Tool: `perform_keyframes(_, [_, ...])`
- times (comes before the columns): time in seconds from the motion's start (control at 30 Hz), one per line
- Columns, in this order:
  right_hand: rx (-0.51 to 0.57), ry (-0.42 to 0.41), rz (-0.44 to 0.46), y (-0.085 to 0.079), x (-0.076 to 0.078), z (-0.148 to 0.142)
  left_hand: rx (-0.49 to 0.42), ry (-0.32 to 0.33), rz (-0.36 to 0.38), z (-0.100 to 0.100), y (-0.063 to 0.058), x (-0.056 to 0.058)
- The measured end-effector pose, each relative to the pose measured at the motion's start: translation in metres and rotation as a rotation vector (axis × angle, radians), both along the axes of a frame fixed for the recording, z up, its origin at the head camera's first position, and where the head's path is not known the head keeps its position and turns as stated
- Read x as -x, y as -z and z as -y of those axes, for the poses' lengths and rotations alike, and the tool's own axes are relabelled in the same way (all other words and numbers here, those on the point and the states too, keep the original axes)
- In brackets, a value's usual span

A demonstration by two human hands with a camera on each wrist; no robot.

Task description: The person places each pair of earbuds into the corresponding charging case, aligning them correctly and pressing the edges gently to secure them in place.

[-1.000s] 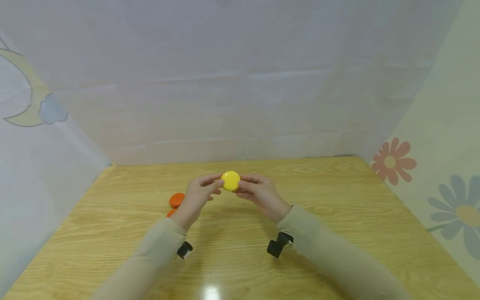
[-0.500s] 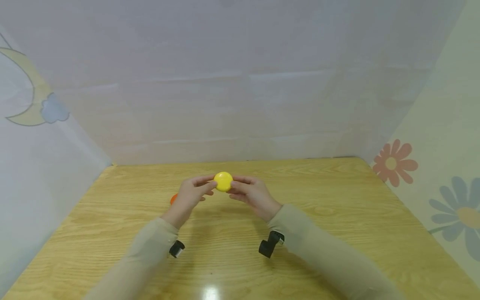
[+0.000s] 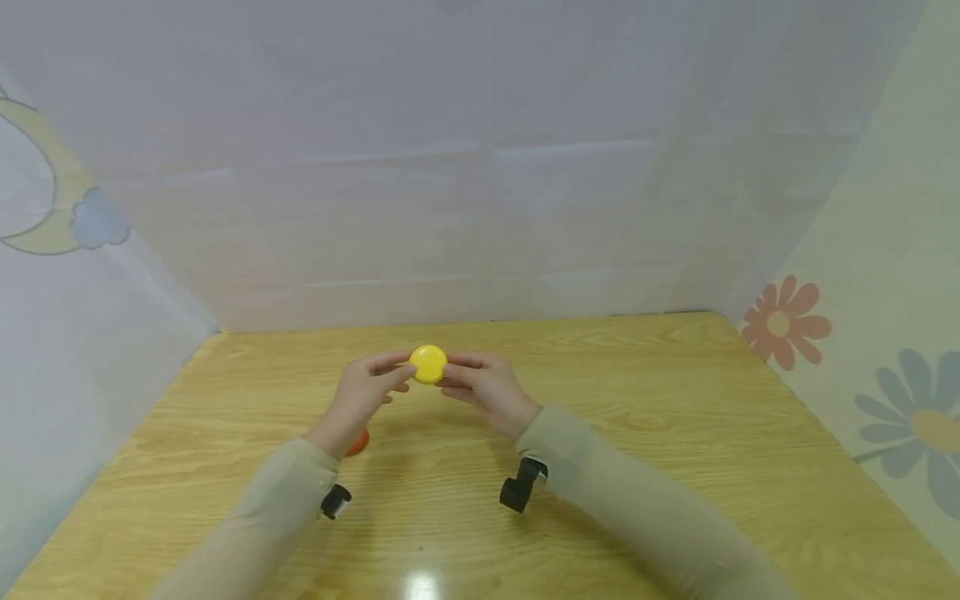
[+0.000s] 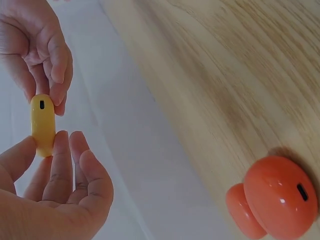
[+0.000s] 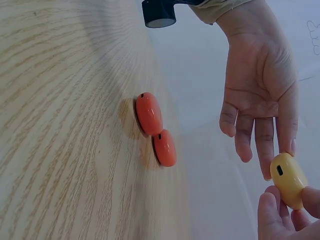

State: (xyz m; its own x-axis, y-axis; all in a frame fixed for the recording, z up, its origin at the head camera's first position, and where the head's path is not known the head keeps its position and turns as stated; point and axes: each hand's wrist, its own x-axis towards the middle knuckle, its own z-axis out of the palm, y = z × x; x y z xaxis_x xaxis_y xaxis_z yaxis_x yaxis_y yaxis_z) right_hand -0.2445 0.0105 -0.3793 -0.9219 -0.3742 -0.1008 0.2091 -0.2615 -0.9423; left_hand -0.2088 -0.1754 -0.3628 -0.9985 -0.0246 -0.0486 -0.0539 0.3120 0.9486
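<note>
A small, glossy yellow earbud case (image 3: 428, 365), round and flat, is held upright above the far part of the table. My left hand (image 3: 358, 398) pinches its left edge between thumb and fingers. On the opposite edge, my right hand (image 3: 487, 390) pinches it the same way. In the left wrist view a dark port slot shows on the narrow side of the yellow case (image 4: 43, 125). Two orange cases of similar shape, the larger-looking one (image 4: 280, 200) and its neighbour (image 4: 244, 212), lie on the table beneath my left arm, which hides most of them in the head view.
The wooden table (image 3: 660, 433) ends at a pale cloth backdrop (image 3: 480, 225), with printed side walls left and right. Black wrist cameras hang under both sleeves, the left camera (image 3: 336, 502) and the right camera (image 3: 522, 485).
Both hands have shifted left together with the yellow earbud case between them. My left hand and wrist now cover more of the orange cases in the head view.
</note>
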Motion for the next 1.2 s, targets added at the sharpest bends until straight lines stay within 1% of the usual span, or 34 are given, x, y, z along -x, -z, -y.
perform_keyframes(0.2, [0.006, -0.022, 0.007, 0.002, 0.000, 0.008, 0.017, -0.031, 0.008, 0.009, 0.003, 0.001])
perform_keyframes(0.43, [0.003, -0.010, 0.025, 0.004, 0.004, 0.022, 0.011, -0.049, 0.047, 0.020, 0.003, 0.004])
perform_keyframes(0.63, [-0.007, 0.003, 0.056, 0.005, 0.008, 0.036, 0.027, -0.041, 0.034, 0.032, 0.003, 0.003])
perform_keyframes(0.8, [-0.003, 0.009, 0.072, 0.006, 0.010, 0.045, 0.037, -0.056, 0.026, 0.038, 0.004, 0.004])
perform_keyframes(1.0, [0.016, 0.020, 0.071, 0.010, 0.010, 0.052, 0.044, -0.063, 0.025, 0.043, 0.007, 0.005])
perform_keyframes(1.2, [0.012, 0.016, 0.066, 0.013, 0.010, 0.055, 0.042, -0.069, 0.030, 0.046, 0.010, 0.004])
